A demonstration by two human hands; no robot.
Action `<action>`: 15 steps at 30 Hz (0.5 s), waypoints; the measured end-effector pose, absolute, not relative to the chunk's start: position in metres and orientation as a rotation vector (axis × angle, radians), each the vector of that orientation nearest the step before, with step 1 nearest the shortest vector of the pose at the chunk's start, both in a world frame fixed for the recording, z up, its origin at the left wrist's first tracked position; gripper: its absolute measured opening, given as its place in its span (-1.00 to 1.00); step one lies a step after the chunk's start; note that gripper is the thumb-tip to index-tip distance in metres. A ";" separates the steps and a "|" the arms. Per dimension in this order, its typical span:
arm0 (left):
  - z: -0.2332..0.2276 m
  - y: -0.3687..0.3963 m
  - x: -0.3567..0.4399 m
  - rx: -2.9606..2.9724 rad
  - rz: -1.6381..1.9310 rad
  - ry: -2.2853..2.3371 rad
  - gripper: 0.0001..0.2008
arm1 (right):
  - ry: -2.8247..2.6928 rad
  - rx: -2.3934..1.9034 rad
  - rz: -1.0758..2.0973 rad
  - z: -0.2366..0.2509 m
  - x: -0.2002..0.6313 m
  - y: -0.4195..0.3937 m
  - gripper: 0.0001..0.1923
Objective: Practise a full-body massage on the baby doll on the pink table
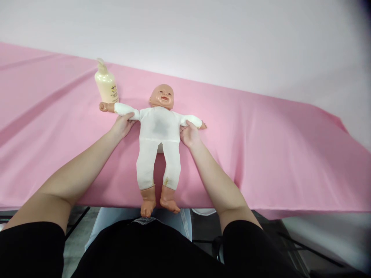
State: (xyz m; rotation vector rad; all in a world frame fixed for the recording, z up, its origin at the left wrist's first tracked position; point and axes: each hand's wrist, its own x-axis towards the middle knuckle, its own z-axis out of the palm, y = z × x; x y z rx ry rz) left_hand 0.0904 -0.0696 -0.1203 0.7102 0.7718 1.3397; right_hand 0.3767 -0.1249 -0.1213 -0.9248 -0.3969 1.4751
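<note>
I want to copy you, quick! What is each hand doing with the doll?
Left hand: closed around the doll at its upper arm.
Right hand: gripping the doll's other upper arm, by its side.

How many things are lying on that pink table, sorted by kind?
Baby doll: 1
Cream pump bottle: 1
Total: 2

The left hand and right hand each touch the doll under an arm.

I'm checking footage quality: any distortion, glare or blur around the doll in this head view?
Head view: wide-lens bending curves the pink table edge; lighting is soft and even, no glare; doll, left hand and right hand look sharp; top-right corner darkens.
</note>
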 end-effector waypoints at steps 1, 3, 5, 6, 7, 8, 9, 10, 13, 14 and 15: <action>-0.120 -0.070 0.091 0.708 1.341 0.777 -0.87 | -0.414 -0.955 1.490 -0.119 0.375 -0.127 -0.78; -0.120 -0.070 0.091 0.701 1.349 0.789 -0.86 | -0.474 -1.010 1.516 -0.116 0.372 -0.131 -0.78; -0.120 -0.070 0.092 0.699 1.356 0.794 -0.85 | -0.546 -1.056 1.537 -0.115 0.369 -0.137 -0.78; -0.119 -0.071 0.092 0.703 1.356 0.793 -0.85 | -0.578 -1.076 1.542 -0.115 0.368 -0.140 -0.78; -0.119 -0.071 0.092 0.708 1.355 0.790 -0.85 | -0.604 -1.095 1.544 -0.115 0.368 -0.143 -0.78; -0.118 -0.072 0.093 0.714 1.353 0.786 -0.85 | -0.622 -1.119 1.547 -0.115 0.368 -0.145 -0.79; -0.118 -0.073 0.093 0.721 1.351 0.782 -0.85 | -0.636 -1.145 1.555 -0.114 0.369 -0.147 -0.80; -0.117 -0.073 0.093 0.728 1.349 0.778 -0.84 | -0.650 -1.169 1.566 -0.113 0.370 -0.149 -0.81; -0.118 -0.073 0.093 0.741 1.354 0.772 -0.84 | -0.710 -1.243 1.622 -0.107 0.377 -0.154 -0.76; -0.118 -0.073 0.092 0.743 1.357 0.770 -0.83 | -0.742 -1.269 1.656 -0.105 0.380 -0.156 -0.73; -0.119 -0.072 0.092 0.746 1.360 0.768 -0.83 | -0.780 -1.299 1.697 -0.102 0.382 -0.157 -0.72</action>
